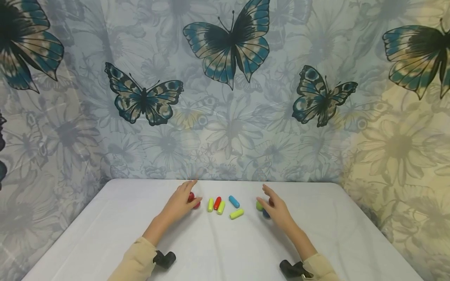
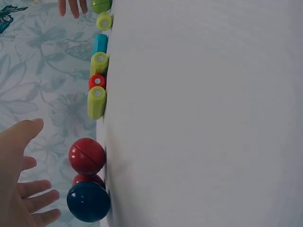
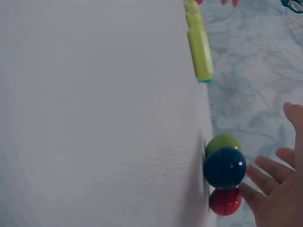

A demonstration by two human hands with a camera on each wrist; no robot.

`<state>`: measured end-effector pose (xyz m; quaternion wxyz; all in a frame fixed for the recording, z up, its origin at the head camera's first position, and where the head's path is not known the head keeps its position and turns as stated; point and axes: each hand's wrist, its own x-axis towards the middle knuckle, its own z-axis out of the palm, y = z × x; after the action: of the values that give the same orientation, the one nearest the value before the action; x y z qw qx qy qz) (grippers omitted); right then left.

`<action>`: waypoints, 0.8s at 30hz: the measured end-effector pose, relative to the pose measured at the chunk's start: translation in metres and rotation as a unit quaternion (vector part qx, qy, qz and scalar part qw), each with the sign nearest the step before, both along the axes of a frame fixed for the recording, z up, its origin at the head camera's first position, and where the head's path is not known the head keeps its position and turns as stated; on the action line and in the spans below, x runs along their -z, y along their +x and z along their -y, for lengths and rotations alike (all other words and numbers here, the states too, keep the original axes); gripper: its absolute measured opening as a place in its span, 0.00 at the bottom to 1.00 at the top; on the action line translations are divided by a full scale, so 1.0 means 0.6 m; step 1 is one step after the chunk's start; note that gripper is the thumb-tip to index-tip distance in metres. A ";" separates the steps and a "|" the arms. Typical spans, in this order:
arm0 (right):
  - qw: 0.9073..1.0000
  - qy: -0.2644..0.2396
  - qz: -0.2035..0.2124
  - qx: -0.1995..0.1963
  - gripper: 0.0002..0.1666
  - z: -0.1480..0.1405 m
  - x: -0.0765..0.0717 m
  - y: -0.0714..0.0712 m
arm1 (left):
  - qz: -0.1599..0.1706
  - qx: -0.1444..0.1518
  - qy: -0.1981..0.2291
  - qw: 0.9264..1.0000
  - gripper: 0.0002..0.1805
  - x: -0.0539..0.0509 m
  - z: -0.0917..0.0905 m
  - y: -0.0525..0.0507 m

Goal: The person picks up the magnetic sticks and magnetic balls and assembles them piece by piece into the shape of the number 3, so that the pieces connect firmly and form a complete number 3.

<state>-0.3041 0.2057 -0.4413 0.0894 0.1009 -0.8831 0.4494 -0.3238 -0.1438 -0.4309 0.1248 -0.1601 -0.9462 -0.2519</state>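
My left hand (image 1: pixel 178 203) hovers with spread fingers over two red balls (image 1: pixel 197 204); the left wrist view shows a blue ball (image 2: pixel 88 202) beside the red ones (image 2: pixel 87 156), with a gap to the fingers. On the other side, my right hand (image 1: pixel 280 211) is spread beside a green ball (image 1: pixel 259 205), a blue ball (image 1: pixel 266 214) and a red ball (image 3: pixel 225 202). Between the hands lie a red cylinder (image 1: pixel 217 203), a blue one (image 1: pixel 234 201) and yellow-green ones (image 1: pixel 236 214).
A white cloth (image 1: pixel 218 246) covers the table. Behind its far edge hangs a fabric backdrop (image 1: pixel 232 156) with butterflies and flowers. Black wrist-camera mounts (image 1: pixel 165 259) sit by both sleeves (image 1: pixel 137 259).
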 end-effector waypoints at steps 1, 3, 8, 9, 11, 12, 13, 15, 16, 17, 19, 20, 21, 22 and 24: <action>1.000 -0.006 -0.002 0.000 0.42 -0.001 0.002 0.002 | -0.001 0.001 0.003 1.000 0.40 0.002 0.001 0.001; 1.000 -0.021 -0.005 -0.005 0.40 -0.004 0.004 0.008 | -0.001 0.004 0.010 1.000 0.39 0.006 0.002 0.004; 0.999 -0.046 0.004 -0.006 0.38 -0.008 0.005 0.019 | 0.001 0.020 0.046 0.999 0.36 0.012 0.005 0.006; 0.999 -0.047 0.005 -0.005 0.37 -0.008 0.005 0.020 | 0.003 0.023 0.052 0.998 0.36 0.013 0.005 0.005; 0.999 -0.048 0.004 -0.002 0.36 -0.009 0.009 0.020 | 0.008 0.030 0.067 0.997 0.36 0.014 0.003 0.006; 0.999 -0.049 0.004 -0.003 0.35 -0.010 0.010 0.020 | 0.008 0.033 0.072 0.997 0.35 0.015 0.002 0.007; 0.999 -0.048 0.003 -0.002 0.35 -0.010 0.011 0.019 | 0.007 0.035 0.075 0.997 0.35 0.016 0.000 0.007; 0.999 -0.046 0.003 -0.001 0.34 -0.011 0.014 0.019 | 0.006 0.040 0.082 0.996 0.35 0.018 -0.005 0.010; 0.999 -0.044 0.003 0.000 0.33 -0.011 0.015 0.018 | 0.003 0.044 0.088 0.995 0.35 0.019 -0.007 0.012; 0.999 -0.041 0.003 0.001 0.33 -0.011 0.016 0.018 | -0.001 0.047 0.091 0.995 0.35 0.019 -0.010 0.014; 0.999 -0.037 0.000 0.004 0.33 -0.012 0.018 0.017 | -0.003 0.053 0.098 0.994 0.34 0.020 -0.014 0.016; 0.999 -0.037 -0.001 0.004 0.33 -0.013 0.019 0.018 | -0.007 0.057 0.101 0.993 0.34 0.021 -0.017 0.017; 0.999 -0.037 -0.003 0.004 0.32 -0.014 0.021 0.017 | -0.010 0.060 0.102 0.993 0.33 0.022 -0.019 0.018; 0.999 -0.036 -0.005 0.003 0.33 -0.015 0.022 0.017 | -0.014 0.064 0.104 0.992 0.33 0.023 -0.021 0.018; 0.999 -0.039 -0.007 0.002 0.33 -0.018 0.023 0.017 | -0.018 0.072 0.108 0.991 0.32 0.024 -0.026 0.019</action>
<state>-0.2937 0.2162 -0.4553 0.1005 0.0993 -0.8642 0.4829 -0.3123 -0.1284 -0.4455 0.1401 -0.2178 -0.8971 -0.3580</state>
